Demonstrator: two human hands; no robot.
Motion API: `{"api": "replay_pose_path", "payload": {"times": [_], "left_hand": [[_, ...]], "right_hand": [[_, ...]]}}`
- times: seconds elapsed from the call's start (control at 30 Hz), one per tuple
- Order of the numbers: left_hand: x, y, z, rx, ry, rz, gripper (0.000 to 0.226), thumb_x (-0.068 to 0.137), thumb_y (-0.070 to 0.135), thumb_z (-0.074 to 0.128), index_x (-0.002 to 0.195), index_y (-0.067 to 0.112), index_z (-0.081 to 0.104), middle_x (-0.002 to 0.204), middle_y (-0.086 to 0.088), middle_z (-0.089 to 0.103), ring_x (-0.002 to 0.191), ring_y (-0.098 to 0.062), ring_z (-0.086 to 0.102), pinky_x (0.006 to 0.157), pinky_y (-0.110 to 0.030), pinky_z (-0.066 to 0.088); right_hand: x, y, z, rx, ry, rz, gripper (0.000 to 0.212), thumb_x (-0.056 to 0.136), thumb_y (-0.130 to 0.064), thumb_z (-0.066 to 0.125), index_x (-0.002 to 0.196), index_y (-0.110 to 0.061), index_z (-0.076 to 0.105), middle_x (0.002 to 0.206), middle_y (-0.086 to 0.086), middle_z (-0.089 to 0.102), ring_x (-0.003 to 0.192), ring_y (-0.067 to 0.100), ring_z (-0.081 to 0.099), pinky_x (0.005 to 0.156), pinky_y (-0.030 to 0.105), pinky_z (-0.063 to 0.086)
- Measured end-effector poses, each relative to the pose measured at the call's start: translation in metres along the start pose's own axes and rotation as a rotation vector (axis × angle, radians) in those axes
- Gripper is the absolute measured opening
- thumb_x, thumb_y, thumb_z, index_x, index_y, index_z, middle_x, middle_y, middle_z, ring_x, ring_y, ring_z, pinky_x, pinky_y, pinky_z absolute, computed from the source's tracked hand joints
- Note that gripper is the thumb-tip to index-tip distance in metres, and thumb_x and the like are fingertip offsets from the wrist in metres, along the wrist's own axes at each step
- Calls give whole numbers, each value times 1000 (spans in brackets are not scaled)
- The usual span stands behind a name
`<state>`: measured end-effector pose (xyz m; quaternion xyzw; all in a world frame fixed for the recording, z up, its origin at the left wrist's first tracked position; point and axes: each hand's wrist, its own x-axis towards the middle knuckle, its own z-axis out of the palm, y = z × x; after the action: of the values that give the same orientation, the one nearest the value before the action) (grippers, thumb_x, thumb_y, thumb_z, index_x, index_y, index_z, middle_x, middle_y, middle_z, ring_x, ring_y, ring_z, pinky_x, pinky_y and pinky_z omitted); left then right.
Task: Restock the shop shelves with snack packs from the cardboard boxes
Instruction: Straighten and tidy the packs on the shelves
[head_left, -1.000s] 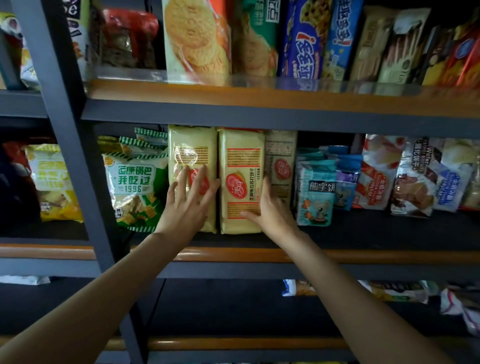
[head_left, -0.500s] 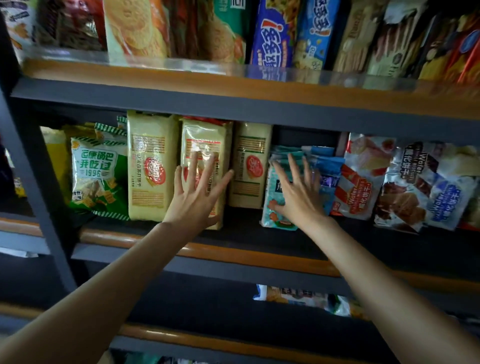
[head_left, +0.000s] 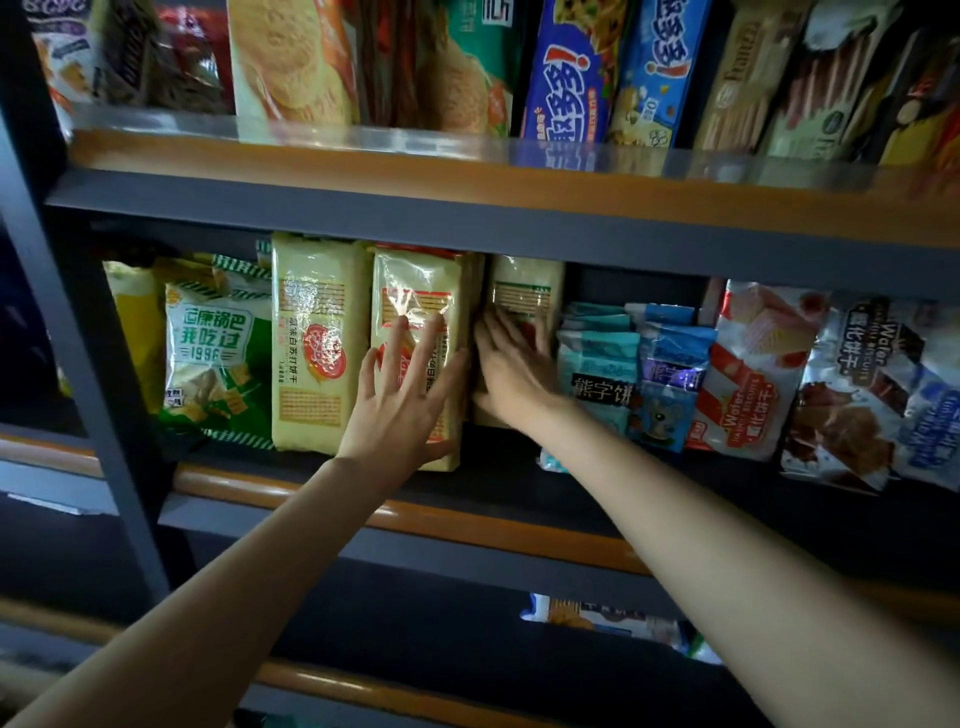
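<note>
Nearest to us, two bare forearms reach up and away from the bottom corners toward the middle shelf (head_left: 519, 525), a dark board with an orange front edge.

Our left hand (head_left: 402, 405) lies flat on the front of the second cracker pack (head_left: 415, 291), fingers straight and spread, pressing rather than gripping. Just right of it, our right hand (head_left: 511, 374) is blurred; its fingers look straight against the third cracker pack (head_left: 527, 291), which stands farther back, and we see no closed grip.

The three yellow cracker packs stand upright side by side, the first pack (head_left: 319, 343) at the left. Left of that leans a green bag (head_left: 215, 358); right of our hands are teal pouches (head_left: 600, 374) and wafer bags (head_left: 753, 364).

We judge the cracker packs light, fairly stiff, with slick film and brittle contents. They seem best taken by the long side edges, thumb one side, fingers the other.

Farther up, the top shelf (head_left: 467, 176) holds more biscuit packs. No cardboard box shows.
</note>
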<state>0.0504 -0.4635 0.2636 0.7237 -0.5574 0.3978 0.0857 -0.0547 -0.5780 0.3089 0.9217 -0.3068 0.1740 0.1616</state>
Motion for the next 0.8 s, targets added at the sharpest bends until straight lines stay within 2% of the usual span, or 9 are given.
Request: {"api": "replay_pose_path", "payload": {"times": [0.1,0.2,0.3,0.4,0.47,0.53,0.67,0.7,0.8], "left_hand": [[-2,-6,3,-25,17,32,112,49,59,82,140,19,30,153,-17,17,136,-48,23,97,-60,38],[-2,-9,3,-38,23,39,111,50,60,81,140,19,31,153,-15,14,137,-46,21,99,-59,35],[-2,-9,1,-36,-10,42,112,51,60,80,141,20,29,153,-15,13,138,-46,20,101,-59,34],[-1,-7,-2,-23,-46,26,114,51,60,79,142,18,25,154,-17,12,138,-47,16,100,-63,31],[2,0,-6,-41,-41,30,114,54,57,79,144,16,24,154,-19,7,140,-45,8,104,-64,19],[7,14,-14,-74,-9,95,110,59,54,77,146,13,23,155,-19,5,142,-38,1,108,-59,10],[21,49,-15,-180,-6,167,110,63,49,76,147,7,19,154,-18,14,141,-27,4,112,-48,14],[24,57,-14,-214,-24,166,111,65,49,75,148,7,14,155,-16,7,141,-26,1,112,-45,11],[32,76,-3,-289,-157,162,108,80,48,63,146,14,-16,153,-9,-24,142,-27,-18,116,-43,0]], "right_hand": [[5,-8,7,142,-24,11,93,82,-33,63,150,-9,2,158,6,0,146,18,-4,114,47,-9],[7,-6,9,147,-55,13,95,83,-33,63,150,-11,1,159,4,-2,145,18,-6,114,48,-8],[6,-3,3,153,-92,13,93,82,-25,63,150,-14,0,159,2,-3,145,18,-7,116,48,-5],[-5,6,-6,114,-34,19,91,84,-20,62,150,-18,0,159,2,-6,145,21,-9,115,48,-6],[-20,20,-11,68,50,54,91,85,-24,64,151,-19,0,158,4,-7,145,22,-11,113,47,-12],[-35,41,-14,37,91,133,93,84,-32,65,151,-18,2,158,6,-8,144,24,-13,112,47,-15],[-62,87,-15,37,-47,289,104,77,-42,71,150,-21,1,157,4,-16,143,32,-15,113,55,-7],[-68,95,-14,77,-82,300,107,75,-45,73,150,-22,0,157,3,-17,143,33,-13,114,56,-5],[-82,103,-6,160,-123,262,117,70,-51,75,150,-24,-6,153,0,-27,142,33,-15,114,56,-2]]}}
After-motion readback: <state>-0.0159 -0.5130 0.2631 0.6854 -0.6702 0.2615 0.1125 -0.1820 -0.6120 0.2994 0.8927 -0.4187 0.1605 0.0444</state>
